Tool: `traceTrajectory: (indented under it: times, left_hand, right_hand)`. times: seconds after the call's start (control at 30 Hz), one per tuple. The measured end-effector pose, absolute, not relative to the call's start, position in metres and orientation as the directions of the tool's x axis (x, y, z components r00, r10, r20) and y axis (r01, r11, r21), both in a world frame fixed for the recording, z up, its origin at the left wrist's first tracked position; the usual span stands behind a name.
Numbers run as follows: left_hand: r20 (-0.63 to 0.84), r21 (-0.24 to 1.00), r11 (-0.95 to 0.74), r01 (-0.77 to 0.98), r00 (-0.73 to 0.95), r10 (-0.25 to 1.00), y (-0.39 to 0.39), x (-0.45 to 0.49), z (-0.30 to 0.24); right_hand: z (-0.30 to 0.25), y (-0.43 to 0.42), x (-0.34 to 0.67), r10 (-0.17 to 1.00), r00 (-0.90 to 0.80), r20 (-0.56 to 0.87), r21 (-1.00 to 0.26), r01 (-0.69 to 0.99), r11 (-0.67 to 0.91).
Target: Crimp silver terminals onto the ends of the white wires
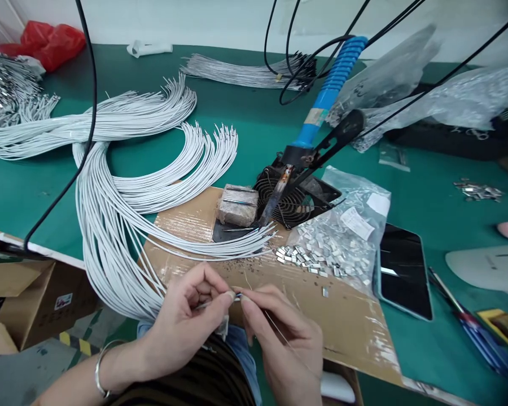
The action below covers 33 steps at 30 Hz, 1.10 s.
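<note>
My left hand [190, 321] is closed in a pinch on a white wire [237, 298], whose short end shows between the two thumbs. Close against it, my right hand [281, 338] also pinches at this end, where a tiny dark blue bit shows. A thin strand [279, 328] runs across the right fingers. The fingertips almost meet above the cardboard sheet's [342, 332] near edge. A large bundle of white wires [97, 225] curves round to the left, with several ends fanned over the cardboard. Small metal clips [305, 259] lie scattered beyond my right hand.
A blue-handled soldering iron [334, 84] slants down beside a black fan [288, 200] and a wrapped block [237, 206]. To the right are a plastic bag [358, 194], a phone [402, 270] and pens [469, 318]. A black cable [93, 101] hangs at the left.
</note>
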State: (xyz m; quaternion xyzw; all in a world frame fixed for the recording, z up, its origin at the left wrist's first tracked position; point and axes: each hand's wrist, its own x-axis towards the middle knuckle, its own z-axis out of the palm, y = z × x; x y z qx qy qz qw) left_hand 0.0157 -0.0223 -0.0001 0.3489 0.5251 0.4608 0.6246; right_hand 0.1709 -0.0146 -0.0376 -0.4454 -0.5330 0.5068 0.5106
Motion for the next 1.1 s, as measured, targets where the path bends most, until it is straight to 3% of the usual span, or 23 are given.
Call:
traceTrajectory:
  times: [0.2,0.37,0.53,0.7,0.8,0.93,1.1]
  left_hand:
    - [-0.295,0.939,0.296,-0.172,0.035,0.955,-0.026,0.017,-0.003]
    - [-0.234,0.971,0.234,-0.04,0.012,0.972,-0.028,0.016,-0.008]
    - [-0.058,0.976,0.058,0.208,-0.006,0.998,-0.034,0.016,-0.017]
    - [0.195,0.874,-0.196,0.444,0.047,0.98,-0.035,0.013,-0.024]
    - [0.265,0.821,-0.267,0.504,0.078,0.961,-0.035,0.012,-0.026]
    - [0.206,0.841,-0.223,0.492,0.09,0.974,-0.035,0.013,-0.024]
    - [-0.088,0.98,0.083,0.183,0.021,0.996,-0.034,0.018,-0.022]
  right_hand:
    - [-0.035,-0.017,0.171,0.996,-0.061,0.071,-0.996,-0.058,0.068]
    - [-0.035,-0.019,0.171,0.997,-0.06,0.042,-0.997,-0.062,0.038]
    - [-0.035,-0.02,0.171,0.999,-0.044,0.021,-0.999,-0.045,0.019]
    - [-0.033,-0.021,0.17,0.998,-0.011,0.057,-0.998,0.037,0.057]
    - [-0.026,-0.023,0.165,0.99,0.066,0.123,-0.983,0.144,0.113]
    - [-0.021,-0.023,0.158,0.97,0.153,0.189,-0.966,0.209,0.156]
    - [-0.035,-0.02,0.15,0.985,0.125,0.122,-0.992,0.058,0.115]
